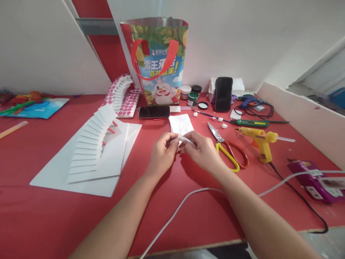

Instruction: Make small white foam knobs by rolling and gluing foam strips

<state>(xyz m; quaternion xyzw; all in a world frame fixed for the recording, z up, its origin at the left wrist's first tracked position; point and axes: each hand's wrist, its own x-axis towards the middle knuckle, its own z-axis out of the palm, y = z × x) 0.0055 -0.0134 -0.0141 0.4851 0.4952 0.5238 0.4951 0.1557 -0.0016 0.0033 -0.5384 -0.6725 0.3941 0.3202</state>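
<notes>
My left hand (162, 151) and my right hand (202, 151) meet over the middle of the red table (40, 201). Both pinch a small white foam strip (182, 139) between their fingertips. Just beyond them a white foam sheet (181, 123) lies flat on the table. To the right of my right hand lie scissors (228, 148) with yellow and red handles, blades pointing away from me.
A fanned stack of white strips (90, 144) rests on white boards at left. A yellow glue gun (261, 140), a green screwdriver (252, 123), a purple power strip (315, 181) and a white cable (172, 216) lie at right. A phone (154, 112), paint jars (193, 98) and a printed bag (159, 61) stand behind.
</notes>
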